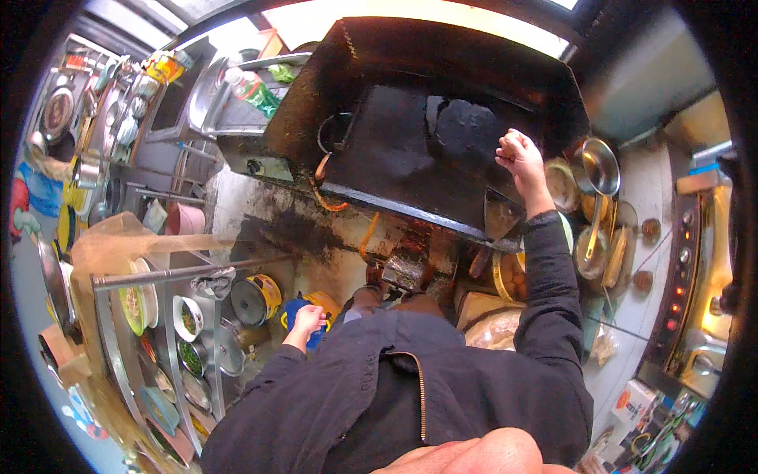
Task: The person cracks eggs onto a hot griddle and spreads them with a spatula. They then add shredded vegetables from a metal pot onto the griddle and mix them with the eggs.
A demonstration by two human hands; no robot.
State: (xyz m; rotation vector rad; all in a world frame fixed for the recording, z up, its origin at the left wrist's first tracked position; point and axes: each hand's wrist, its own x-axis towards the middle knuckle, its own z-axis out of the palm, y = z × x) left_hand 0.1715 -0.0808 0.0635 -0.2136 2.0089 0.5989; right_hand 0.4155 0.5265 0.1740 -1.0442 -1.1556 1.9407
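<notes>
My right hand (516,151) is raised over the right part of a dark, wet-looking griddle (391,142) with tall blackened side walls. Its fingers are curled in; whether something small is between them cannot be told. A flat metal scraper blade (500,216) rests at the griddle's front right corner, below my right wrist. My left hand (309,323) hangs low at my left side, fingers curled, in front of a blue container (293,308); its grip is unclear. A round dark wet patch (468,124) lies on the griddle, left of my right hand.
Left of the griddle, a green-labelled plastic bottle (254,92) stands on a metal tray (237,121). A metal rack (177,275) with bowls of food is at my left. Pans, including a steel saucepan (599,169), and a lit appliance panel (678,290) are at the right.
</notes>
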